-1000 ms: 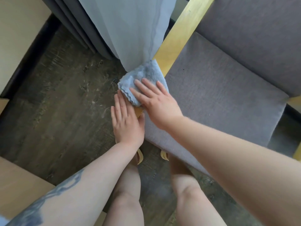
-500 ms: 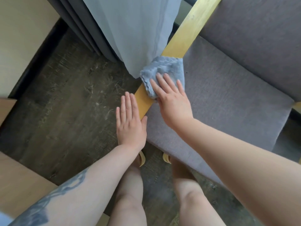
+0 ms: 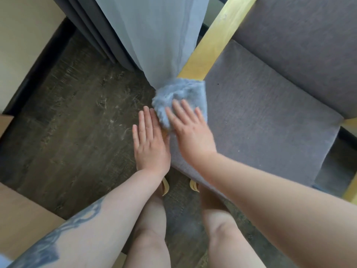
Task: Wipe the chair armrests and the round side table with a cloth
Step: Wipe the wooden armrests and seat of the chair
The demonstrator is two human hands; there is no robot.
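Right hand (image 3: 190, 132) presses the cloth (image 3: 180, 99) flat-fingered onto the armrest (image 3: 210, 47); left hand (image 3: 149, 140) rests flat beside it, holding nothing; cloth likely soft, light, bunching; press from above, at its centre.

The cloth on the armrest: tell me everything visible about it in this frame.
The cloth is pale blue, fluffy like microfibre, and bunched rather than flat, its edges blurred. It lies across the near part of the yellow wooden armrest, draped over both sides. The right hand presses on it with straight, spread fingers. The left hand lies flat just beside its near edge. The light curtain hangs against its far-left side.
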